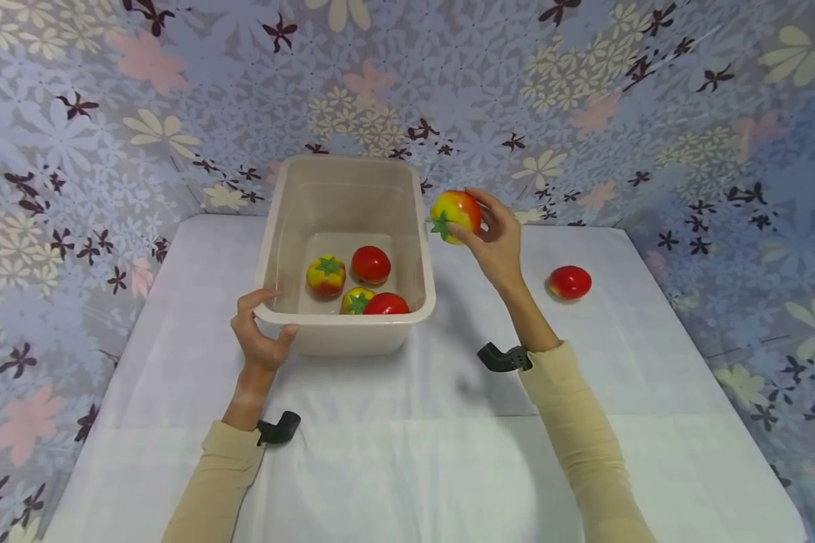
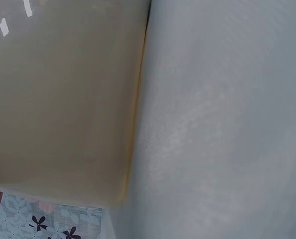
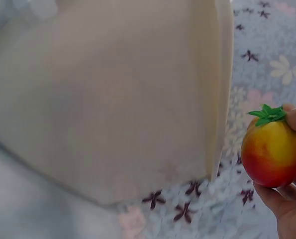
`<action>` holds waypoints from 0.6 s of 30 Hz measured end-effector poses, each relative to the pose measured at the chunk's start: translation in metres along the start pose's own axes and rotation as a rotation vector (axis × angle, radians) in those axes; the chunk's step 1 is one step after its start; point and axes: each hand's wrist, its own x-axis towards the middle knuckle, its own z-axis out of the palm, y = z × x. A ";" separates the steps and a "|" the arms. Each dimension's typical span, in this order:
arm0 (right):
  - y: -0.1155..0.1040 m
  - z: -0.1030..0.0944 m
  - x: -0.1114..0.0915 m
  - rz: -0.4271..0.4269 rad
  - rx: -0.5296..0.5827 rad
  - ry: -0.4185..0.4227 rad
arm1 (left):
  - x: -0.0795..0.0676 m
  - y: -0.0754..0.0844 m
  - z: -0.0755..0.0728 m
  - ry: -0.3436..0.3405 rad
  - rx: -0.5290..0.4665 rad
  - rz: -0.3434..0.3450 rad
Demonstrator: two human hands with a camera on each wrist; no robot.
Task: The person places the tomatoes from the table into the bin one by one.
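Note:
My left hand (image 1: 261, 339) grips the near left corner of a beige plastic bin (image 1: 345, 337), its fingers over the rim. Inside the bin lie several toy tomatoes, among them a yellow-red one (image 1: 325, 277) with a green leafy top and a plain red one (image 1: 371, 265). To the right of the bin, at about rim height, my right hand (image 1: 499, 240) holds a red-and-yellow toy tomato (image 1: 456, 215) between thumb and fingers. The right wrist view shows that tomato (image 3: 272, 154) beside the bin's outer wall (image 3: 113, 99).
Another red toy tomato (image 1: 570, 282) lies on the white tablecloth (image 1: 394, 467), right of my right forearm. A wall with flowered covering (image 1: 462, 90) stands close behind the bin. Black wrist mounts (image 1: 280, 427) sit on both wrists.

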 end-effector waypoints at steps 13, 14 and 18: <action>-0.013 0.043 0.000 0.006 0.109 -0.140 | 0.003 0.003 0.001 0.005 0.024 -0.008; -0.012 0.045 -0.001 0.013 0.098 -0.152 | 0.003 0.004 0.001 0.006 0.025 -0.009; -0.010 0.051 -0.005 0.030 0.079 -0.171 | 0.001 0.005 0.002 0.013 0.021 -0.015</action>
